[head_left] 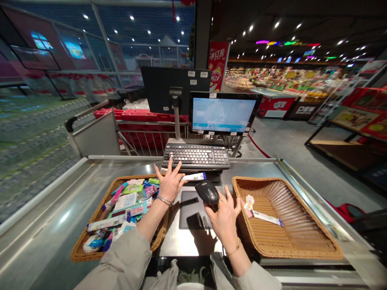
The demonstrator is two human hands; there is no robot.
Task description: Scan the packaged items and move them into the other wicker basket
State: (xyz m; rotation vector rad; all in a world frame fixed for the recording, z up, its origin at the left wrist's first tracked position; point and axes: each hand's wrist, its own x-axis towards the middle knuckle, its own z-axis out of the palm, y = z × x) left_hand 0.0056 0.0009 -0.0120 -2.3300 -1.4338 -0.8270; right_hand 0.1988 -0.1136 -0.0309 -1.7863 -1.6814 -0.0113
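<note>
My left hand [169, 186] is over the front edge of the keyboard [196, 156]. Its thumb and index finger pinch one end of a slim white packet with a blue tip [195, 177], while the other fingers spread apart. A barcode shows on the packet. In my right hand [225, 217] is a black barcode scanner [207, 192], its head towards the packet; the handle is mostly hidden. Left of me, a wicker basket [75, 254] is full of small colourful packaged goods. The right wicker basket [302, 225] holds a similar white-and-blue packet [267, 218] and a small pink item [248, 206].
Behind the keyboard stand a lit monitor [223, 114] and a second screen [160, 88] seen from behind. A dark flat pad [193, 209] lies on the metal counter [45, 225] between the baskets. Shopping carts [142, 135] stand beyond; stacked bottles line the left.
</note>
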